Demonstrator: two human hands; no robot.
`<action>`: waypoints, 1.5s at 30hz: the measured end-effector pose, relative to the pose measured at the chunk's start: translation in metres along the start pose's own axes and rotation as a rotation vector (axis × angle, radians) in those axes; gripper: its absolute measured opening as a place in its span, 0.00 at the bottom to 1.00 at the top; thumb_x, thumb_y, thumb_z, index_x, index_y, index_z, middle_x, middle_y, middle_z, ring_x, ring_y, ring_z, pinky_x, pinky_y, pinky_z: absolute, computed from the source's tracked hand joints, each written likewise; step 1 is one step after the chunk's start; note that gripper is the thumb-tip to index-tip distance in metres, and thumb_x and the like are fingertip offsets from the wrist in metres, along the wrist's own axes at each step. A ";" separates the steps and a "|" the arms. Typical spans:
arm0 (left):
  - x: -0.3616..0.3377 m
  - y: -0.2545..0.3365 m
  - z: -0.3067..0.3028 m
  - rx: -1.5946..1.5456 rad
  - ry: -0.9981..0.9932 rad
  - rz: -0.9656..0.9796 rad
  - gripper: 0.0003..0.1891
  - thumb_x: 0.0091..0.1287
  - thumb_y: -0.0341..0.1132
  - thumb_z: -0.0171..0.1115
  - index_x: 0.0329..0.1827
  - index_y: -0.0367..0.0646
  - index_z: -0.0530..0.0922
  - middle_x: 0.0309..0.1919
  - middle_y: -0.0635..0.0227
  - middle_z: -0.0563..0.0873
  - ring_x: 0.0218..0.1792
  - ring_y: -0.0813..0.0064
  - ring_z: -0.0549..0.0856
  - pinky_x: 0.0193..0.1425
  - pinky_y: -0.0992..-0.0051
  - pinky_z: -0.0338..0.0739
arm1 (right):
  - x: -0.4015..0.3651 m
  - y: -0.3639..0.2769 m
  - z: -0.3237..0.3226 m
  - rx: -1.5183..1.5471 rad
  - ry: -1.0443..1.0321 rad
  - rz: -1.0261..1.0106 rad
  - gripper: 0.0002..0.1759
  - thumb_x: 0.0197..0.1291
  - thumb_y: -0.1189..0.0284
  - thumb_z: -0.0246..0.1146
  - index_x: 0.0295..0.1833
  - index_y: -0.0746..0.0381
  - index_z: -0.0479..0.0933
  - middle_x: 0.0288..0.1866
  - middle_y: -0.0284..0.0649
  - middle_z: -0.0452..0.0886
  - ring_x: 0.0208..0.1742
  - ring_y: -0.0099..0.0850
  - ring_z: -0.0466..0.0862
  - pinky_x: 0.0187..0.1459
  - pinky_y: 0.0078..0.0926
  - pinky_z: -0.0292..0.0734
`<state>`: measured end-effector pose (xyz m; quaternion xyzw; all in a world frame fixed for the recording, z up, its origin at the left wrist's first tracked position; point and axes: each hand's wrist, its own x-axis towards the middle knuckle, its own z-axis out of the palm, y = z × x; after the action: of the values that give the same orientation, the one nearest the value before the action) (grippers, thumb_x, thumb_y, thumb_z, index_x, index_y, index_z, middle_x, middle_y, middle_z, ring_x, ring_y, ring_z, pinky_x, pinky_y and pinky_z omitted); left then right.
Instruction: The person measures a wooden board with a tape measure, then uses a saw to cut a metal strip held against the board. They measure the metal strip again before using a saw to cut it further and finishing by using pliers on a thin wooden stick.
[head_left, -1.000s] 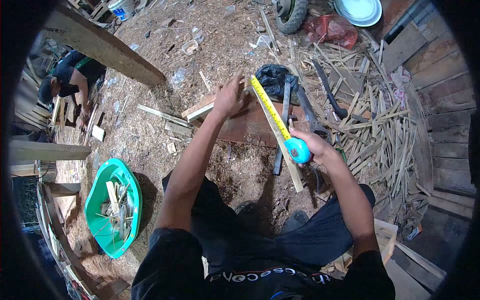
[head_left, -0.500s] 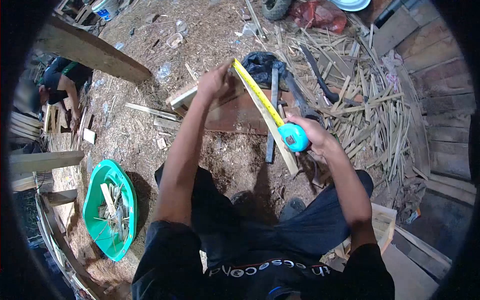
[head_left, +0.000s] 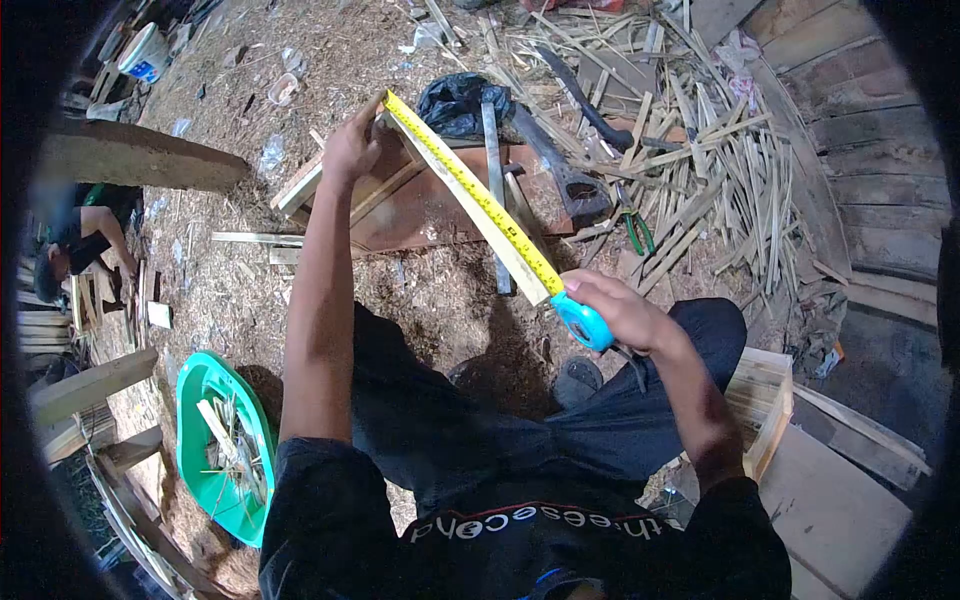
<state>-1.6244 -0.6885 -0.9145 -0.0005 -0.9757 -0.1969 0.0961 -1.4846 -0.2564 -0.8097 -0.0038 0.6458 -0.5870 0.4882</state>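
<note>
Head view: I see one wooden strip [head_left: 505, 255] with one yellow tape [head_left: 470, 193] laid along it, its long axis running from far left to near right. The left hand [head_left: 352, 145] pinches the tape's end onto the strip's far tip. The right hand [head_left: 625, 312] is clenched around the single blue tape case [head_left: 585, 322] at the near end. The white shirt lettering [head_left: 530, 525] is upside down and I cannot read it

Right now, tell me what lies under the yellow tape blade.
A wooden strip lies beneath the tape blade, above a reddish board. The blade covers much of the strip's top face; marks there cannot be seen.
</note>
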 end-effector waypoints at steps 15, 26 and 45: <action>-0.004 0.003 -0.001 -0.044 -0.008 0.059 0.31 0.67 0.32 0.55 0.75 0.61 0.64 0.52 0.50 0.83 0.52 0.48 0.83 0.57 0.55 0.77 | -0.020 0.021 0.036 -0.387 0.287 -0.129 0.31 0.69 0.54 0.58 0.66 0.66 0.68 0.45 0.45 0.81 0.43 0.29 0.80 0.48 0.28 0.76; -0.004 0.010 -0.007 0.003 -0.038 0.023 0.32 0.67 0.31 0.55 0.75 0.61 0.64 0.54 0.51 0.83 0.53 0.48 0.82 0.58 0.56 0.78 | -0.031 0.014 0.043 -0.329 0.258 -0.136 0.34 0.66 0.54 0.62 0.66 0.70 0.66 0.43 0.50 0.80 0.42 0.36 0.80 0.48 0.34 0.75; -0.004 0.006 -0.004 0.026 -0.033 0.023 0.31 0.68 0.33 0.55 0.75 0.62 0.63 0.52 0.50 0.83 0.51 0.47 0.83 0.55 0.54 0.78 | -0.033 0.010 0.061 -0.506 0.428 -0.171 0.30 0.63 0.56 0.63 0.62 0.66 0.69 0.39 0.56 0.78 0.39 0.49 0.80 0.42 0.43 0.75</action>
<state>-1.6189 -0.6843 -0.9089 -0.0137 -0.9795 -0.1831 0.0825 -1.4231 -0.2799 -0.7864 -0.0560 0.8561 -0.4346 0.2742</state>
